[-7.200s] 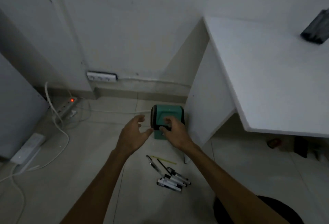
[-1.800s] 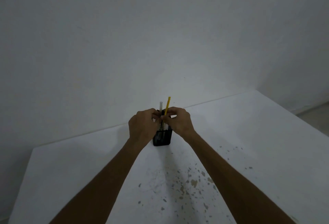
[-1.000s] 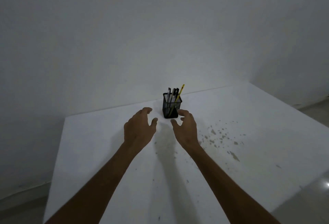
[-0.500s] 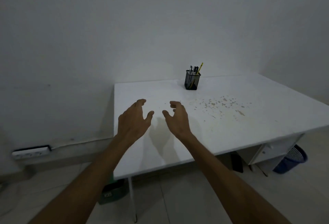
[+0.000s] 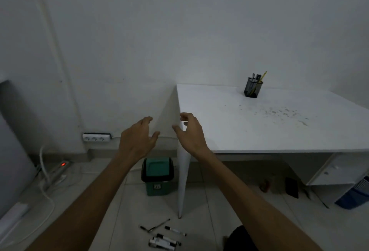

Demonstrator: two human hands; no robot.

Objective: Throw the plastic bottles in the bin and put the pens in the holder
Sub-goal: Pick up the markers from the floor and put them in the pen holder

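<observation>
- A white desk (image 5: 279,123) carries a black mesh holder (image 5: 253,89) holding several pens.
- Green bin (image 5: 158,175): lid closed.
- Left hand (image 5: 137,141) and right hand (image 5: 190,134): fingers relaxed, empty.

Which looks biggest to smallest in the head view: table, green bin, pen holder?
1. table
2. green bin
3. pen holder
The holder stands farther from the camera, so its look understates it.

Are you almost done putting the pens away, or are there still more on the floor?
Partly done. The holder on the table already has several pens standing in it. Nothing is in hand: the left hand and right hand are both empty and open. Still left: the pens on the floor near the table leg. No bottles show beside the green bin.
</observation>
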